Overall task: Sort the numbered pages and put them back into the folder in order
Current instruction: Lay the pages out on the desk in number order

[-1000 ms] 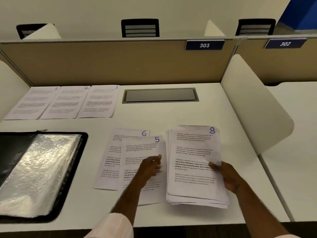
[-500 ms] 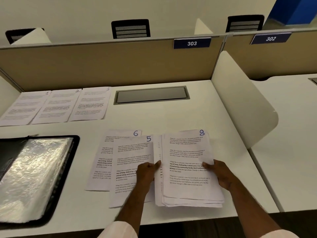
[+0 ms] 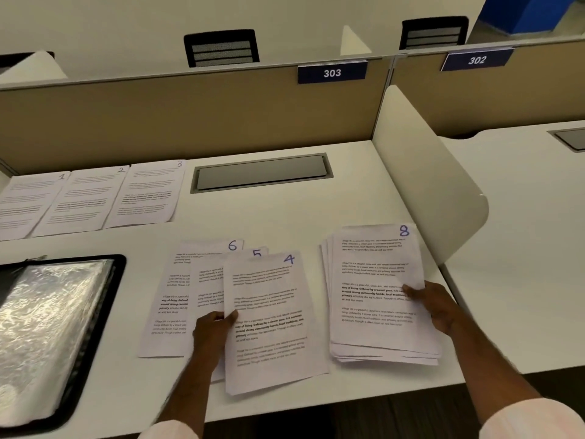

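Observation:
Pages 1 (image 3: 28,201), 2 (image 3: 80,198) and 3 (image 3: 147,191) lie side by side at the back left of the desk. Page 6 (image 3: 167,299) and page 5 (image 3: 207,280) overlap near the front. Page 4 (image 3: 272,321) lies over them, and my left hand (image 3: 212,331) pinches its left edge. A stack of several pages with page 8 (image 3: 373,286) on top sits to the right; my right hand (image 3: 433,302) grips its right edge. The open black folder (image 3: 95,315) with shiny plastic sleeves lies at the left.
A grey cable hatch (image 3: 261,172) is set into the white desk (image 3: 285,223) at the back. A tan partition (image 3: 190,122) closes the rear, and a curved white divider (image 3: 427,185) stands on the right. Beyond the divider is a neighbouring desk (image 3: 522,232).
My left hand has drawn page 4 out of the right-hand stack and carried it left, over page 5. The stack with page 8 on top stays in my right hand.

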The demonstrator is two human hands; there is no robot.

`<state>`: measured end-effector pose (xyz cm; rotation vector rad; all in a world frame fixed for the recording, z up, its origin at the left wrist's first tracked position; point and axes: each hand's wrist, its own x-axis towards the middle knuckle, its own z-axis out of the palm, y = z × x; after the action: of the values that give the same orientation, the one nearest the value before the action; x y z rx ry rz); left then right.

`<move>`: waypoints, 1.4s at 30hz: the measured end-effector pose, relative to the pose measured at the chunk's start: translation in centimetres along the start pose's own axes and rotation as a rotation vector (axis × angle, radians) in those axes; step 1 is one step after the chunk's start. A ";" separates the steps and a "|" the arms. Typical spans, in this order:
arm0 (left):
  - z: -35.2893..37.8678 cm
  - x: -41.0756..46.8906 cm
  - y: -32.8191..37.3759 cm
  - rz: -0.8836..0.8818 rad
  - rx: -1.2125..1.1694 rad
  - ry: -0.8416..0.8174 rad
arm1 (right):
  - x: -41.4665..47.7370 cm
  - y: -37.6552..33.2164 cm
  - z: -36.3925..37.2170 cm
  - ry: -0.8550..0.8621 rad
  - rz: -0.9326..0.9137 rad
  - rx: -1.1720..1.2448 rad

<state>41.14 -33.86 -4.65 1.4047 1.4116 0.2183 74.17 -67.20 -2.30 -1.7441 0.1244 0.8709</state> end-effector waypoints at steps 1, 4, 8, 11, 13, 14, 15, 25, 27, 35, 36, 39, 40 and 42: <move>-0.1 0.0 -0.2 -0.001 0.003 0.008 | 0.3 0.1 -0.2 0.008 0.002 -0.018; -0.2 0.2 -0.7 0.004 0.026 0.028 | 0.9 0.3 -0.3 0.048 -0.006 -0.088; 0.1 0.6 -1.2 0.035 0.071 0.033 | 1.5 0.4 0.6 0.158 -0.047 -0.253; 0.5 0.6 -1.3 0.065 0.146 0.051 | 1.3 0.2 1.8 0.302 -0.068 -0.477; 0.7 0.4 -1.2 0.080 0.187 0.061 | 1.0 0.3 2.3 0.354 -0.081 -0.543; 0.8 0.3 -1.1 0.083 0.196 0.064 | 0.8 0.3 2.5 0.367 -0.084 -0.570; 0.8 0.3 -1.0 0.083 0.198 0.062 | 0.6 0.4 2.6 0.376 -0.087 -0.604; -0.5 -0.5 -0.5 0.089 0.121 0.000 | -2.8 -0.5 10.0 0.311 -0.430 -0.686; -1.2 -0.5 -0.5 0.097 0.089 -0.008 | -4.1 -0.5 13.0 0.156 -0.404 -0.576; -3.8 -1.4 0.2 0.107 -0.053 -0.040 | -5.2 2.4 20.4 -0.162 -0.190 -0.520; -4.5 -1.3 0.3 0.114 -0.059 -0.039 | -5.6 2.3 21.1 -0.194 -0.179 -0.457; -6.7 -0.7 0.3 0.137 -0.066 -0.048 | -6.4 1.8 23.0 -0.229 -0.132 -0.320; -7.5 -0.4 0.2 0.139 -0.073 -0.048 | -6.6 1.7 23.7 -0.235 -0.130 -0.293; -9.2 0.1 0.0 0.135 -0.080 -0.065 | -7.2 1.4 25.4 -0.219 -0.125 -0.271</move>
<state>34.29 -28.97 -1.04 1.4295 1.2437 0.3102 55.92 -48.07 -1.62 -1.8687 -0.2555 1.0151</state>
